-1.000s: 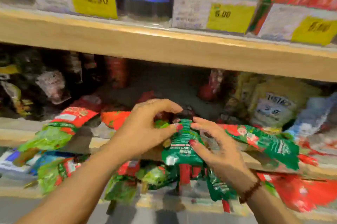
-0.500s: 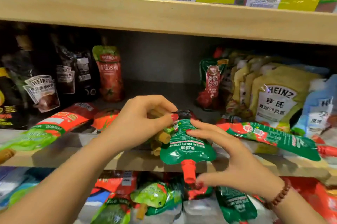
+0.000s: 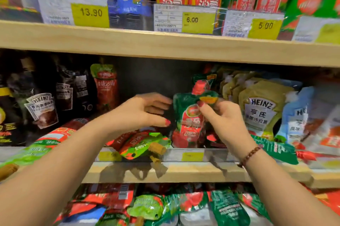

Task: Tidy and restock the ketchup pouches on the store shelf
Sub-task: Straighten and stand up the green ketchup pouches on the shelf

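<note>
Middle shelf [image 3: 184, 170], central bay. Right hand [image 3: 222, 122] has a green-and-red ketchup pouch [image 3: 191, 115] standing upright, red cap [image 3: 199, 85] on top, base on the shelf board just behind the price rail [image 3: 191, 155]. Its fingers pinch the pouch's upper right corner; thumb on the front face, the other fingers curled behind.

Left hand [image 3: 141, 113] is open and released, fingers spread and pointing at the pouch's left edge. Whether the tips touch the film cannot be told; they are very near.

Fallen pouches [image 3: 141, 143] lie flat just left of the upright one, spouts toward the aisle, one hanging over the rail. Another green pouch [image 3: 274, 148] lies flat to the right, under the right wrist. Dark Heinz pouches [image 3: 42, 109] stand at far left, yellow-green Heinz pouches [image 3: 261, 108] at right. One upright red pouch [image 3: 106, 85] stands further back on the left.

Step in hand, as I judge it: seating this pouch upright and facing front.

Doing it well:
- Bring the left palm against the pouch's side to square it while the right steadies the top.
- Press the base flat so the gusset spreads; a soft pouch held only by a corner will likely slump once let go.
- Label forward, cap up.
- Ease off the pinch slowly and check that it stands alone.
- Avoid sweeping the flat pouches off the edge with either forearm.
</note>
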Demonstrator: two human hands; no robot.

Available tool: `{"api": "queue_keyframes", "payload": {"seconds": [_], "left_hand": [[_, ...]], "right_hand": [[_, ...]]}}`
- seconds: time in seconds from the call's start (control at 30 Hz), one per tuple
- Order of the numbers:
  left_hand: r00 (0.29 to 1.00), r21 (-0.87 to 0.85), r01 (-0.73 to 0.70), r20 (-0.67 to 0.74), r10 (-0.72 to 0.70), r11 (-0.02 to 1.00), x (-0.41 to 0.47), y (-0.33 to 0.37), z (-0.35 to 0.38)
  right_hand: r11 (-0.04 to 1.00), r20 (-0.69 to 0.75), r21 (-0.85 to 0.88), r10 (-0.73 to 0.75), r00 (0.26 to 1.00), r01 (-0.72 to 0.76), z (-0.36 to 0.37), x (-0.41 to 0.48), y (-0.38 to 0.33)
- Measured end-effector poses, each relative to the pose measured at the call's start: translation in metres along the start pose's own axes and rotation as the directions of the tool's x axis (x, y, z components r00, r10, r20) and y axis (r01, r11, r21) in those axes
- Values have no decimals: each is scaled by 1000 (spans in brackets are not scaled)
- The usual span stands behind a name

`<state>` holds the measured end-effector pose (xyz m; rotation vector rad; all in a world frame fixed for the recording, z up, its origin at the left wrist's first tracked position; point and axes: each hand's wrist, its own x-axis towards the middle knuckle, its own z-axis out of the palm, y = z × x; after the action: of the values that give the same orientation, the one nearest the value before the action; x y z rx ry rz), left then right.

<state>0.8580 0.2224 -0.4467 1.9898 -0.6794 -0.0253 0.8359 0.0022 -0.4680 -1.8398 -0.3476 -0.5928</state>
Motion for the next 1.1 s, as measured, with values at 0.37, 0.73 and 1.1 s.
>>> {"api": "queue_keyframes", "payload": {"seconds": [0.37, 0.73, 1.1], "left_hand": [[970, -38, 243, 15, -243, 969, 34, -8, 35], [956, -8, 285, -69, -285, 958, 56, -17, 39], [966, -113, 220, -110, -232, 969, 117, -5, 47]], "right_hand": [[969, -25, 50, 243, 970, -241, 19, 12, 6], [939, -196, -334, 15, 980, -81, 16, -77, 24], [870, -117, -493, -89, 989, 20, 27, -73, 45]]}}
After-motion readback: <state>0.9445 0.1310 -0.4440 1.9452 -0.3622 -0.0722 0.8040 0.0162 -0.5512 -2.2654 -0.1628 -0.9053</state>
